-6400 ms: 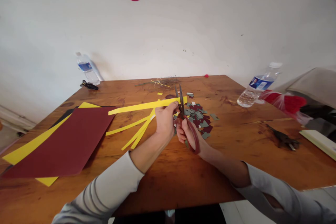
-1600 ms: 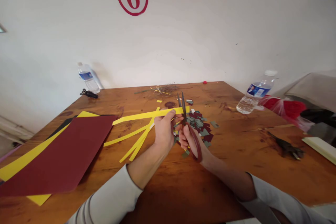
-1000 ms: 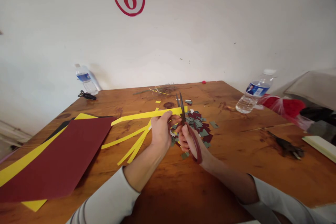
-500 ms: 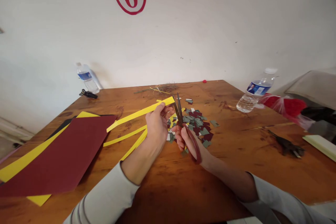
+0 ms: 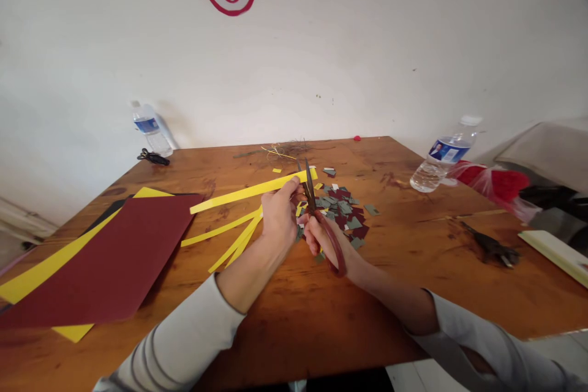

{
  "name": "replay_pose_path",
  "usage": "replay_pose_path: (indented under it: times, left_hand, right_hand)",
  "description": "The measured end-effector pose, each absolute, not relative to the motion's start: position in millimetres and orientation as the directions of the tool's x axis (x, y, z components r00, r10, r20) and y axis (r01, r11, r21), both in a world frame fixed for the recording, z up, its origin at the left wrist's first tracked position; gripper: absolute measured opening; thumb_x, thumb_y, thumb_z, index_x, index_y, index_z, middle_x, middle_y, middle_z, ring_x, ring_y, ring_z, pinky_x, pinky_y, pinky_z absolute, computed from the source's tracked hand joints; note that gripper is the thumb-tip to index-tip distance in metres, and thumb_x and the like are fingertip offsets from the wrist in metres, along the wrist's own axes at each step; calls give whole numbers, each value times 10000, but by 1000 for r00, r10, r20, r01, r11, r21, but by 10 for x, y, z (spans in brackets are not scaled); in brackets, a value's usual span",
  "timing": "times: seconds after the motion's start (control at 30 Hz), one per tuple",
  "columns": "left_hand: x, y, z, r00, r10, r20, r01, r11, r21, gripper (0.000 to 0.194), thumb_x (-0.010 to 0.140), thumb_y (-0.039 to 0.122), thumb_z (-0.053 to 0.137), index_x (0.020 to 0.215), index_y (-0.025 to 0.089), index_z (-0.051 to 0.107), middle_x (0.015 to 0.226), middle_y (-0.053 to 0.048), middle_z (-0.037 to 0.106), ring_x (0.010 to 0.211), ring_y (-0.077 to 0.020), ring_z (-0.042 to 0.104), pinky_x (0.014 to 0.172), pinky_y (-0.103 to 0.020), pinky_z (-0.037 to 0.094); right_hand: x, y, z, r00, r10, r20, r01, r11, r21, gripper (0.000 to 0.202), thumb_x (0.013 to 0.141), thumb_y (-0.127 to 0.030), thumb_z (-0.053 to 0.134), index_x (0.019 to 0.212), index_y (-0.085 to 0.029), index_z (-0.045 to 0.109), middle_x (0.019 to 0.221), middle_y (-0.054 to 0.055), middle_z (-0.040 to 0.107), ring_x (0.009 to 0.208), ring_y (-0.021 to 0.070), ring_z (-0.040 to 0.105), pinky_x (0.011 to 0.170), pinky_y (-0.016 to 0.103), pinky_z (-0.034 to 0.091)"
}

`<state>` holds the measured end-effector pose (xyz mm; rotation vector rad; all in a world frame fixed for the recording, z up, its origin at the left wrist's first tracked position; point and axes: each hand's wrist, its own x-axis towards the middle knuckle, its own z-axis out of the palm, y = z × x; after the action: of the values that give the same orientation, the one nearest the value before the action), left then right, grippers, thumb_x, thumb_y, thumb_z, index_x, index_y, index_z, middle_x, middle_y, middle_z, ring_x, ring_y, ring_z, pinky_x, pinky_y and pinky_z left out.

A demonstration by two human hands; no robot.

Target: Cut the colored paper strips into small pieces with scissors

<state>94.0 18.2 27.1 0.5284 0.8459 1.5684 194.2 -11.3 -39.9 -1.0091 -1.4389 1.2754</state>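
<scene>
My left hand (image 5: 281, 214) pinches a yellow paper strip (image 5: 243, 192) near its right end. The strip stretches out to the left, above the table. My right hand (image 5: 328, 237) is closed round the red handles of the scissors (image 5: 309, 193), whose blades point up and away. The strip's right end lies between the parted blades. Below the hands is a pile of small cut pieces (image 5: 342, 208) in grey, dark red and yellow. More yellow strips (image 5: 239, 236) lie left of my left wrist.
Dark red sheets (image 5: 105, 257) and yellow sheets (image 5: 73, 334) lie at left. Bottles stand at back left (image 5: 151, 131) and right (image 5: 441, 156). Pliers (image 5: 491, 248) lie at right, black-handled snips (image 5: 154, 157) at back left, thin wires (image 5: 287, 150) at the back.
The strip has moved right, so its end now passes between the scissor blades. My left hand has shifted slightly right, and the camera view has moved a little.
</scene>
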Motion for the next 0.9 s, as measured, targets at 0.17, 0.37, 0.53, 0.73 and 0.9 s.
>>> replay_pose_path:
  times: [0.17, 0.37, 0.53, 0.73, 0.9]
  left_hand:
    - [943, 193, 252, -203, 975, -91, -605, -52, 794, 256, 611, 240, 833, 630, 154, 593, 568, 18, 591, 459, -76, 497, 479, -220, 384]
    - [954, 162, 261, -193, 976, -102, -613, -39, 789, 276, 616, 276, 828, 619, 159, 579, 564, 22, 576, 422, -73, 467, 406, -215, 299]
    - [968, 141, 269, -199, 975, -101, -614, -44, 788, 307, 641, 294, 853, 610, 164, 576, 551, 23, 563, 398, -64, 440, 394, -209, 285]
    - [994, 143, 239, -214, 971, -104, -595, -45, 802, 334, 691, 302, 849, 583, 166, 564, 521, 30, 533, 384, -49, 399, 421, -209, 299]
    - [1016, 129, 201, -212, 974, -85, -595, -59, 802, 349, 684, 281, 844, 552, 174, 539, 502, 40, 509, 398, -58, 402, 432, -209, 305]
  right_hand:
    - [1926, -98, -427, -224, 973, 52, -73, 36, -997, 483, 846, -705, 636, 792, -265, 445, 545, -77, 474, 447, 116, 428, 426, 249, 337]
    - [1940, -91, -445, -187, 979, 86, -128, 63, -990, 411, 899, -608, 624, 754, -246, 494, 515, -67, 469, 431, 111, 437, 418, 240, 327]
    - [1923, -73, -489, -165, 982, 93, -91, 79, -993, 439, 867, -659, 652, 805, -237, 549, 568, -47, 518, 475, 127, 460, 450, 262, 386]
    - [1902, -40, -568, -140, 983, 121, -111, 106, -988, 460, 816, -684, 707, 814, -246, 566, 659, -37, 549, 538, 138, 515, 514, 286, 435]
    - [1925, -70, -586, -132, 983, 123, -105, 110, -988, 460, 856, -689, 679, 824, -248, 555, 667, -32, 527, 532, 137, 464, 482, 287, 391]
